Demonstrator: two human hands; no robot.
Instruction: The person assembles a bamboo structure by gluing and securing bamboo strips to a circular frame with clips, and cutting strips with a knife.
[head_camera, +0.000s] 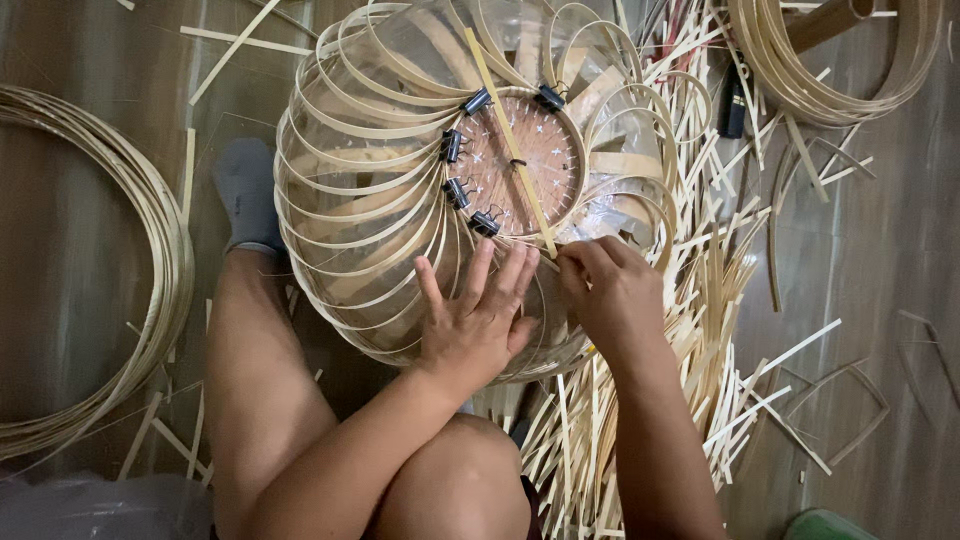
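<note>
Bamboo strips (640, 400) lie scattered thick across the floor from 3 to 6 o'clock, crowding under the work. From the head camera I count two coils of bamboo band: one large coil (150, 260) at 9 o'clock, another coil (830, 70) at 1 o'clock. A grey-socked foot (245, 190) sits at 10 o'clock, just beside the domed bamboo frame (360, 200) that fills the centre. On the frame's round woven disc (525, 160) I count five black binder clips (452, 146) along its rim, and one straight yellow strip (510, 140) crossing it.

My left hand (475, 320) lies flat and spread on the frame at 6 o'clock, fingers (480, 265) fanned open, pressing rather than gripping. My right hand (610, 290), just beside it at 5 o'clock, has its fingertips pinched together at the lower end of the yellow strip.
</note>
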